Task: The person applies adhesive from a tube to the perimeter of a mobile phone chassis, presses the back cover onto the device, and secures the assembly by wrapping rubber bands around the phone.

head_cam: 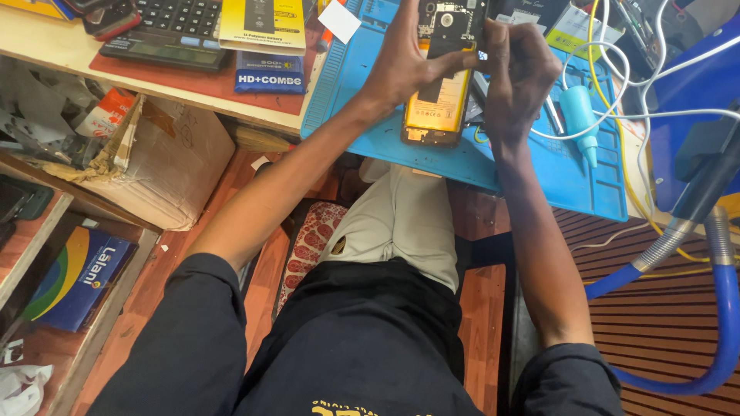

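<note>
Phone: your opened phone, back cover off with its yellow battery showing, lies on the blue mat at the far middle of the worktop
Left hand: your left hand clasps the phone's left edge, thumb laid across the battery top
Right hand: your right hand is curled at the phone's upper right edge, fingertips pinched there; what they pinch, you cannot tell
Right of phone: a light blue squeeze bottle lies on the mat among white cables
Far left: a calculator sits on a red pad
</note>
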